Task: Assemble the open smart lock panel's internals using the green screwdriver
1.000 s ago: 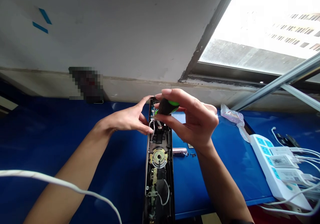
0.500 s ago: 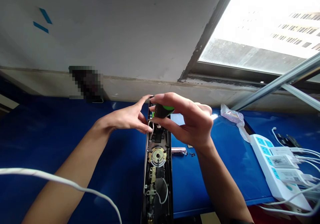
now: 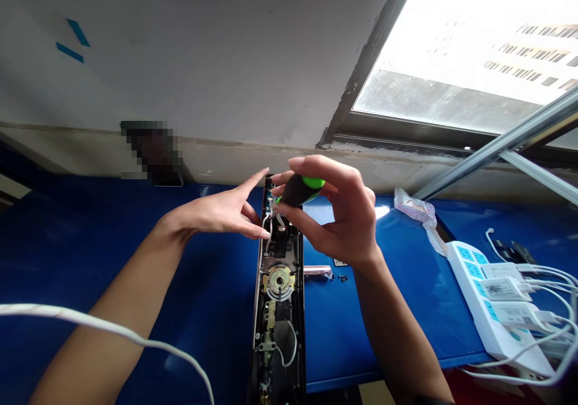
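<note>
A person's right hand [image 3: 347,212] grips a driver [image 3: 298,189] over the far end of an opened case [image 3: 283,309] on a blue table [image 3: 212,309]; the left hand [image 3: 220,216], thumb and fingers spread wide, rests against its left edge. Screw work appears in hand, the tip hidden. The next turn would call for a still case and care around the white wires [image 3: 279,220].
</note>
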Demonstrator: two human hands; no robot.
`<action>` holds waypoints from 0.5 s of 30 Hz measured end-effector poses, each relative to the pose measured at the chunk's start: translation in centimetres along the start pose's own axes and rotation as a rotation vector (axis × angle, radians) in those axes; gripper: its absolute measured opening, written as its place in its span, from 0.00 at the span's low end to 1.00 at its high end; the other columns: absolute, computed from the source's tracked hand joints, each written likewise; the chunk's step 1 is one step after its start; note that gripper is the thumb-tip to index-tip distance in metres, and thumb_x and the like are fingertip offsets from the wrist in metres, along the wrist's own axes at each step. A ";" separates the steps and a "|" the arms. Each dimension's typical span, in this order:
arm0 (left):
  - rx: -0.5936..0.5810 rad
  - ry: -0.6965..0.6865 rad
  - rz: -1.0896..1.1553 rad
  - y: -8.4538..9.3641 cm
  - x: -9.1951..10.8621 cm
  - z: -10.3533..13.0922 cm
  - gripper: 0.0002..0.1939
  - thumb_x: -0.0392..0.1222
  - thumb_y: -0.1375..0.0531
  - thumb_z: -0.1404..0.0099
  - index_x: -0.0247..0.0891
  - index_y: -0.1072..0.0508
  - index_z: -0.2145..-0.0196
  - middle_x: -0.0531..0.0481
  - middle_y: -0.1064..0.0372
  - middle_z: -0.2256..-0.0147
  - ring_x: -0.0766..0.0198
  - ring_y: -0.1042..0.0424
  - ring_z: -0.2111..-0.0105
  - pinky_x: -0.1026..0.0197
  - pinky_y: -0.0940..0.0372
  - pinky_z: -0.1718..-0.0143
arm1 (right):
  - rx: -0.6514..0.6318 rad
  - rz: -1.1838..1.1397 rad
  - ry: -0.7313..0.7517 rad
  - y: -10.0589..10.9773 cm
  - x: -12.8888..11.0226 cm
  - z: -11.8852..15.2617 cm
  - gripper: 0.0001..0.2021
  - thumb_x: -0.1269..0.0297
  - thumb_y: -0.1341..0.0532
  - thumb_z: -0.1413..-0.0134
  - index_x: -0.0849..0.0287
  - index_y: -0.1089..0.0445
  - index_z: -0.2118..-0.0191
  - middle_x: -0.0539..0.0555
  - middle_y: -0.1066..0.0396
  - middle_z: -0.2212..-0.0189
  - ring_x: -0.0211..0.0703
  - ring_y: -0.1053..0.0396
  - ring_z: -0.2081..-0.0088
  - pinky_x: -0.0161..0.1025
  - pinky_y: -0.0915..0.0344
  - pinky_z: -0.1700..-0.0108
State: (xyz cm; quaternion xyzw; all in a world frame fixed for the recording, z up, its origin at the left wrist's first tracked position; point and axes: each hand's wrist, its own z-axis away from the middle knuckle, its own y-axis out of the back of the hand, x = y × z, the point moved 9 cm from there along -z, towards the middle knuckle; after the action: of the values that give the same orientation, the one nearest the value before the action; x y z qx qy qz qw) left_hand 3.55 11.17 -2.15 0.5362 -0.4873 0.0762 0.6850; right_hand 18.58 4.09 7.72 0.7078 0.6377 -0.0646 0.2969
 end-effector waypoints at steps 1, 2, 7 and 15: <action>-0.103 0.075 0.060 -0.6 -0.4 0.2 0.59 0.47 0.31 0.35 0.33 0.68 0.24 0.47 0.17 0.61 0.58 0.17 0.64 0.62 0.23 0.63 | 0.022 0.005 -0.027 0.5 0.1 0.0 0.24 0.70 0.32 0.40 0.46 0.34 0.41 0.51 0.24 0.47 0.47 0.20 0.50 0.48 0.18 0.49; -0.162 0.138 0.098 -0.9 -0.7 0.5 0.60 0.47 0.33 0.33 0.35 0.74 0.25 0.46 0.17 0.59 0.57 0.17 0.62 0.60 0.22 0.61 | 0.041 0.012 -0.040 1.1 0.2 -0.1 0.25 0.69 0.31 0.41 0.44 0.34 0.41 0.51 0.25 0.46 0.48 0.20 0.50 0.49 0.18 0.50; 0.195 0.169 -0.080 2.4 0.7 0.7 0.41 0.47 0.33 0.33 0.47 0.44 0.28 0.48 0.18 0.59 0.57 0.17 0.59 0.57 0.22 0.56 | 0.106 0.116 -0.031 4.7 -0.8 -0.4 0.27 0.66 0.31 0.42 0.42 0.38 0.41 0.51 0.30 0.43 0.50 0.20 0.53 0.52 0.17 0.52; 0.469 -0.272 -0.361 -0.8 8.9 -0.6 0.13 0.41 0.38 0.29 0.37 0.21 0.49 0.45 0.21 0.51 0.57 0.21 0.52 0.54 0.27 0.45 | -0.308 0.337 -0.365 7.2 2.5 0.6 0.20 0.66 0.30 0.44 0.51 0.34 0.48 0.49 0.24 0.63 0.46 0.21 0.63 0.47 0.20 0.58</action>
State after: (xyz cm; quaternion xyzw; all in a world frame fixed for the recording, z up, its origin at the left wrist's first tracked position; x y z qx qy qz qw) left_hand 8.98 7.63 4.06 0.7624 -0.4407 -0.0086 0.4738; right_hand 25.95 5.89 8.47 0.7270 0.4493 -0.0431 0.5174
